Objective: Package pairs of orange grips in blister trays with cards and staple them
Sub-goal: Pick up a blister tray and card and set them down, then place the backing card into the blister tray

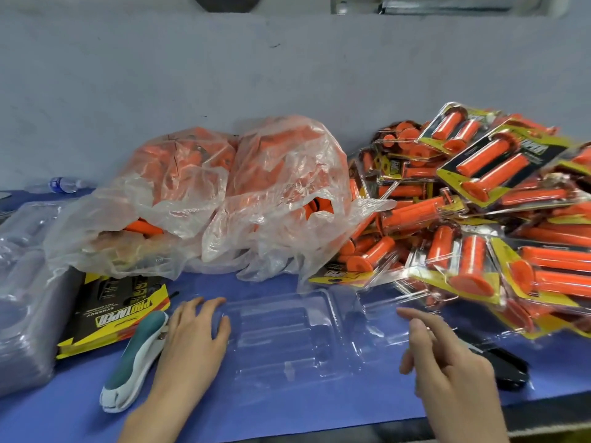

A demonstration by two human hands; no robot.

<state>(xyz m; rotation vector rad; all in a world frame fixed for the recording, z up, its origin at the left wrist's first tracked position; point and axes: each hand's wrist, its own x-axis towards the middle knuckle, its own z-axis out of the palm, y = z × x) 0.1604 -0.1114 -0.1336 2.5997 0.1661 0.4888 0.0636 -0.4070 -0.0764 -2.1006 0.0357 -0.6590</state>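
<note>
An empty clear blister tray (287,330) lies open on the blue table between my hands. My left hand (195,334) rests flat on its left edge, fingers straight. My right hand (444,353) hovers over the tray's right flap with loosely spread fingers, holding nothing. A stack of yellow-and-black cards (118,314) lies to the left, beside a teal-and-white stapler (134,362). Two clear plastic bags of loose orange grips (204,199) stand behind the tray.
A tall heap of finished packs with orange grips (479,212) fills the right side. A stack of empty clear trays (25,282) stands at the far left. A black object (508,369) lies by my right hand. A water bottle (60,184) lies against the grey wall.
</note>
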